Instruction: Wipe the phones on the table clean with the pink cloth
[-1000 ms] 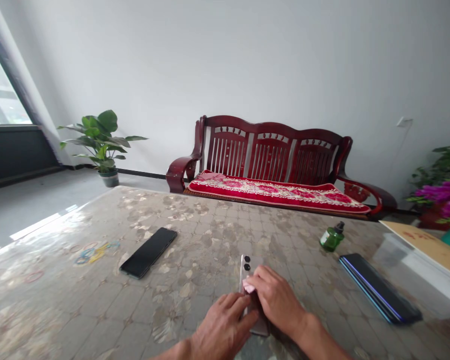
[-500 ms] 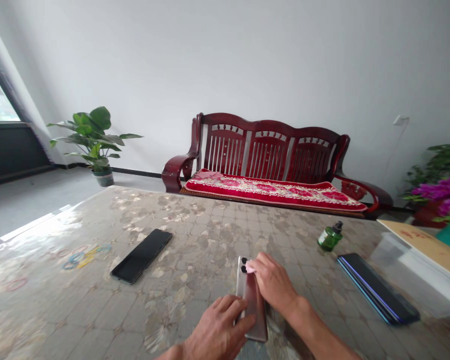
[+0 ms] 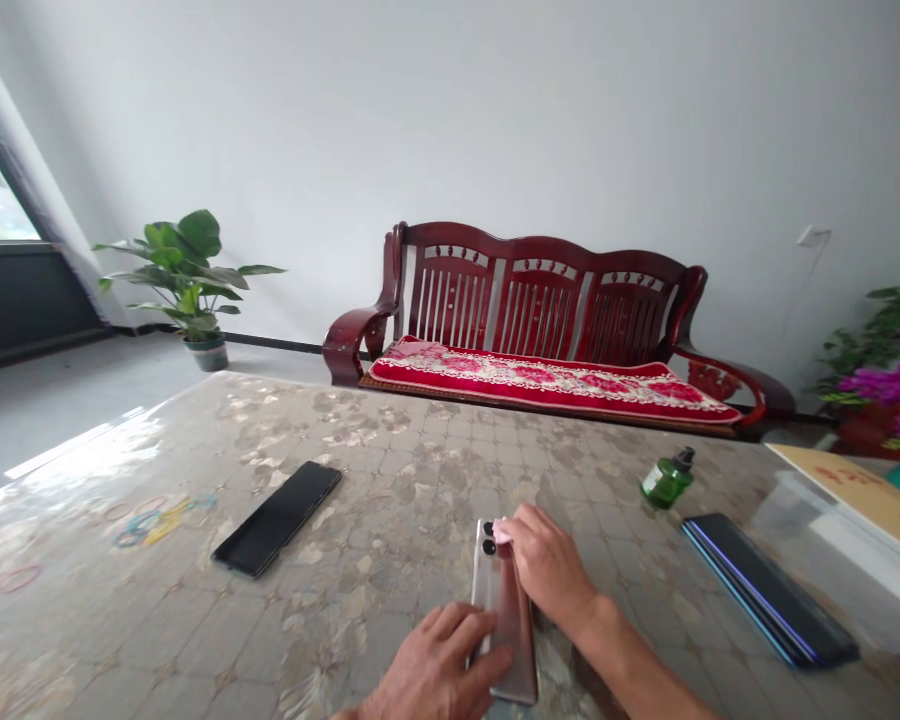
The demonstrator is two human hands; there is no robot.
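Observation:
A pale pinkish phone (image 3: 504, 612) lies back up on the patterned table (image 3: 390, 500), its two camera lenses at the far end. My left hand (image 3: 439, 672) presses on the phone's near left edge with fingers bent over it. My right hand (image 3: 546, 565) is closed on a small pink cloth (image 3: 501, 533) and rests it on the phone's far end, beside the lenses.
A black phone (image 3: 277, 517) lies screen up to the left, with coloured rubber bands (image 3: 154, 520) further left. A green bottle (image 3: 667, 479), a dark phone (image 3: 766, 587) and a clear box (image 3: 840, 540) sit at the right. A red wooden bench (image 3: 547, 330) stands behind.
My right hand has slid the pink cloth along the phone toward its far end by the lenses, uncovering more of the phone's back. The left hand stays on the near edge.

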